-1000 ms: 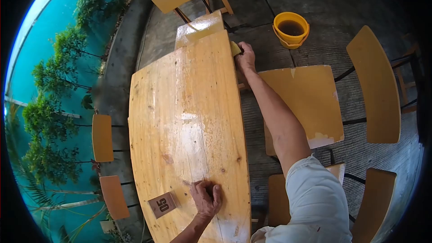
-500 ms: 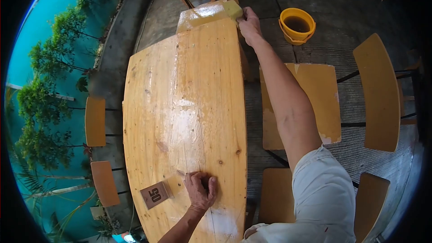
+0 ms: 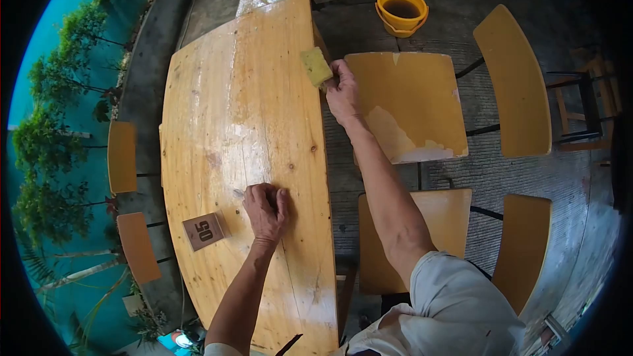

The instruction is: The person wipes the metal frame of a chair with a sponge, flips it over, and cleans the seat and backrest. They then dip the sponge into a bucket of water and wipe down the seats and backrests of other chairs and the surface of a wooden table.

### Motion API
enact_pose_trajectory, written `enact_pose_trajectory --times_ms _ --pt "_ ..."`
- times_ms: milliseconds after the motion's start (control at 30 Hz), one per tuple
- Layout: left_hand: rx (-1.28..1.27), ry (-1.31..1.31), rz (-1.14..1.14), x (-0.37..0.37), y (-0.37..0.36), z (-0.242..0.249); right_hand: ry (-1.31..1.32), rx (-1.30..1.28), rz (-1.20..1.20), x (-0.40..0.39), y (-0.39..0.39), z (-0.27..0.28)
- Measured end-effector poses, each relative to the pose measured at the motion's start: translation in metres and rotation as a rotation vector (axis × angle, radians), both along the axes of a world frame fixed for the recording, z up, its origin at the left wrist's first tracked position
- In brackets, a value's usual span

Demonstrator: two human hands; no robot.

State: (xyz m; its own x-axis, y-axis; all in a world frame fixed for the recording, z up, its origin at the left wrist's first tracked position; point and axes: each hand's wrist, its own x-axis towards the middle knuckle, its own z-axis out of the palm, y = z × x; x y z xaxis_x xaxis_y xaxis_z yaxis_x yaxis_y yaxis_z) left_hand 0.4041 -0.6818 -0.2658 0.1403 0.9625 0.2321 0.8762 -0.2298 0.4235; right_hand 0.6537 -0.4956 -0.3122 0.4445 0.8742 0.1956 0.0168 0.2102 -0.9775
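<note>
My right hand [image 3: 344, 94] grips a yellow-green sponge [image 3: 316, 67] at the right edge of a long wooden table [image 3: 290, 125]. The sponge overlaps the tabletop's edge. Wet, shiny patches show on the wood. My left hand [image 3: 266, 212] rests on the tabletop with its fingers curled under; whether anything is beneath them is hidden. To its left lies a square brown sign [image 3: 204, 231] marked 05.
A yellow bucket [image 3: 401, 12] of dark liquid stands on the floor beyond the table. Wooden chairs with worn seats [image 3: 422, 102] line the right side. More chairs [image 3: 122, 157] and plants [image 3: 45, 148] against a turquoise wall are on the left.
My right hand has drawn the sponge back from the table's far end along the right edge. The view has shifted, and my left hand now appears farther from the sign's lower side.
</note>
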Motion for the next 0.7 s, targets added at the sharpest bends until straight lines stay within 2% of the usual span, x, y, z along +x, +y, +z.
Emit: enact_pose_trajectory --times_ms 67,100,200,267,300,367,467,700 --pt "0.029 -0.007 -0.014 -0.002 0.001 -0.003 0.010 0.080 0.000 -0.016 -0.055 -0.003" --pt "0.048 -0.006 -0.009 -0.002 0.000 -0.004 0.037 -0.006 0.037 -0.023 -0.086 -0.004" --pt "0.047 0.014 0.013 -0.003 -0.001 -0.009 0.000 0.007 0.031 -0.044 -0.185 0.010" --pt "0.155 0.089 -0.023 0.002 -0.013 0.000 0.038 -0.095 0.088 -0.057 -0.250 0.013" --pt "0.130 0.119 -0.029 0.003 -0.023 0.006 0.039 -0.107 0.103 -0.064 -0.283 0.015" --pt "-0.010 -0.026 -0.115 -0.005 -0.051 0.019 0.149 -0.179 0.157 -0.079 -0.353 0.020" --pt "-0.148 -0.161 -0.036 -0.029 -0.131 0.031 0.012 -0.190 0.131 -0.106 -0.447 0.014" --pt "-0.182 -0.247 0.114 -0.158 -0.383 0.046 -0.144 -0.231 0.142 -0.159 -0.628 0.019"
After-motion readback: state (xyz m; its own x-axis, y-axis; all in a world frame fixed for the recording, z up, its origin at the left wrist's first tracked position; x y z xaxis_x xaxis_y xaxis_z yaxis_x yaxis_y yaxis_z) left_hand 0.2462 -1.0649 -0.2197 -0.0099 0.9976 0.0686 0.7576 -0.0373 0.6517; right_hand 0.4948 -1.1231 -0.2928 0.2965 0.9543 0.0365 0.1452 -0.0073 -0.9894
